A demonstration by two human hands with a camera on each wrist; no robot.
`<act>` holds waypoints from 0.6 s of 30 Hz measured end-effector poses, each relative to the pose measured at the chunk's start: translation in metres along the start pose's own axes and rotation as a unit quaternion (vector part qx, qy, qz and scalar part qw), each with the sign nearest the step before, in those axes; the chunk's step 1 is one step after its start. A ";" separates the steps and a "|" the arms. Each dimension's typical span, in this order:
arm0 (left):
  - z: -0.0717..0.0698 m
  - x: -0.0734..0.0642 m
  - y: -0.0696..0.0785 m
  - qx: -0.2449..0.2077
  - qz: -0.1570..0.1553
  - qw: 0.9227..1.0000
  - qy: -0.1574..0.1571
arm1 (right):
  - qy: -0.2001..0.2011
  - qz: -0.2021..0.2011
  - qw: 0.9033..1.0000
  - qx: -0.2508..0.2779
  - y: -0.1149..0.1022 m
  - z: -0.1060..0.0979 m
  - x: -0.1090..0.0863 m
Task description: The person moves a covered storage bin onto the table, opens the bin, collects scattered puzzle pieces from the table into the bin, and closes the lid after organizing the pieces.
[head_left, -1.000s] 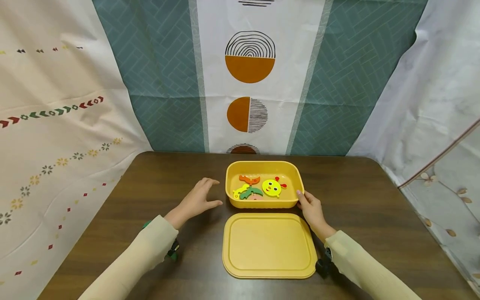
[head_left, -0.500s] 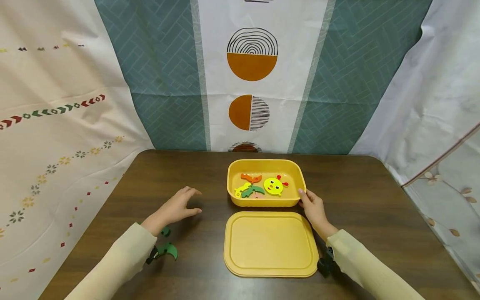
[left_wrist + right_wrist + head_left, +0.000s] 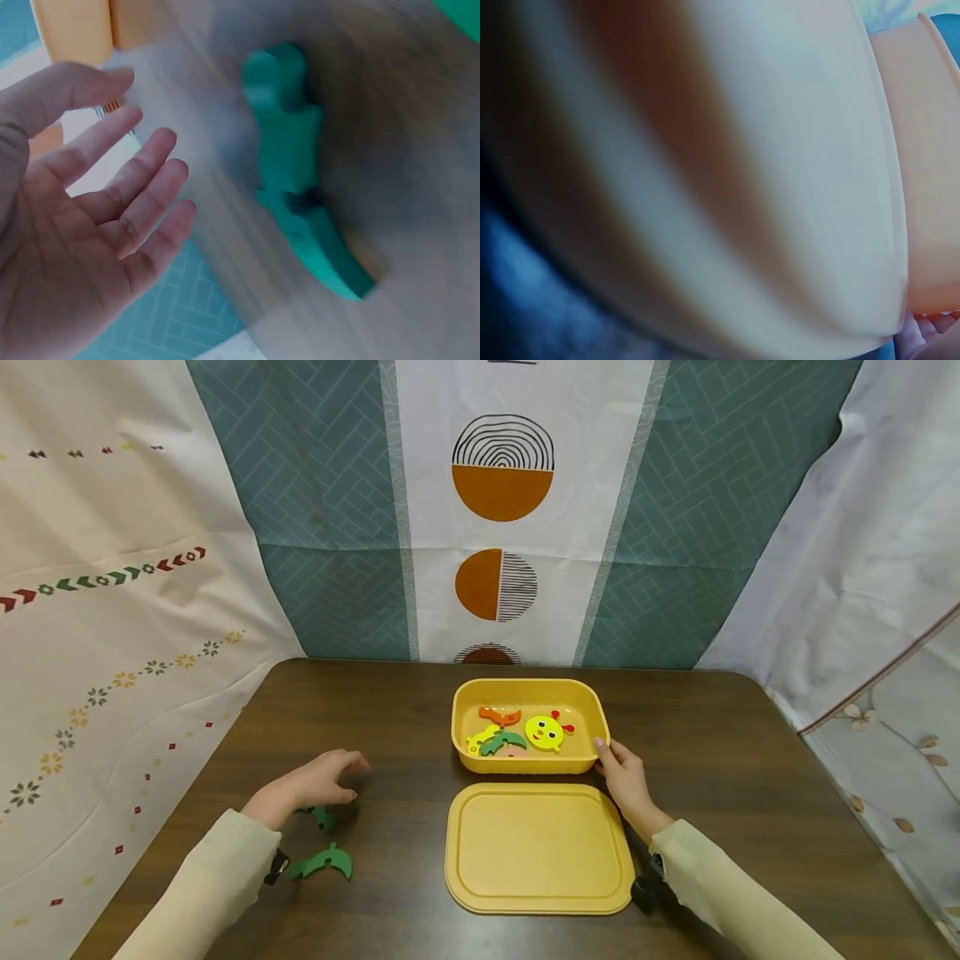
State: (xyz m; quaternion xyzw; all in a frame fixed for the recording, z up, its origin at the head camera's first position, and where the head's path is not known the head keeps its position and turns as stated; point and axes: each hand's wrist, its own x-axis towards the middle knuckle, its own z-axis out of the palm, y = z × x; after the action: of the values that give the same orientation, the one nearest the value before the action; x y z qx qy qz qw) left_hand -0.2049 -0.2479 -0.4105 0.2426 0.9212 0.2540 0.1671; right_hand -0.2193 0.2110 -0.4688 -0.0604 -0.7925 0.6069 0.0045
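My left hand hovers over the left of the table, fingers loosely bent and holding nothing. Below it lie two green curved toy pieces, a partly covered one and another nearer piece. In the left wrist view a notched green piece lies beside the hand. With its thumb over the rim, my right hand grips the front right corner of a yellow box. Inside sit a round yellow smiling face, an orange piece, a yellow piece, a green piece and a partly hidden pink piece.
A flat yellow lid lies on the brown table in front of the box. It fills much of the right wrist view, close and blurred. Patterned cloths hang behind and at both sides of the table.
My left hand has moved left and toward me, away from the box, over the green pieces. The nearer green piece now shows more fully. My right hand stays on the box corner.
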 end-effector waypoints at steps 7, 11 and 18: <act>0.001 -0.015 -0.013 0.008 0.004 1.000 -0.018 | -0.001 -0.009 1.000 0.005 -0.002 0.000 0.000; -0.002 -0.024 -0.016 0.013 -0.034 0.999 -0.035 | 0.000 -0.006 1.000 0.003 -0.002 0.000 0.001; -0.004 -0.032 -0.024 0.018 -0.079 0.996 -0.039 | 0.000 -0.006 1.000 0.006 0.001 0.000 0.001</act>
State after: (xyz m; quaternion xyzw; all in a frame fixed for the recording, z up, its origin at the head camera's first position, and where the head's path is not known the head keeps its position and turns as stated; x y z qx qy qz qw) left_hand -0.1891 -0.2848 -0.4143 0.1819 0.9345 0.2141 0.2185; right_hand -0.2200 0.2109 -0.4694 -0.0559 -0.7894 0.6113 0.0086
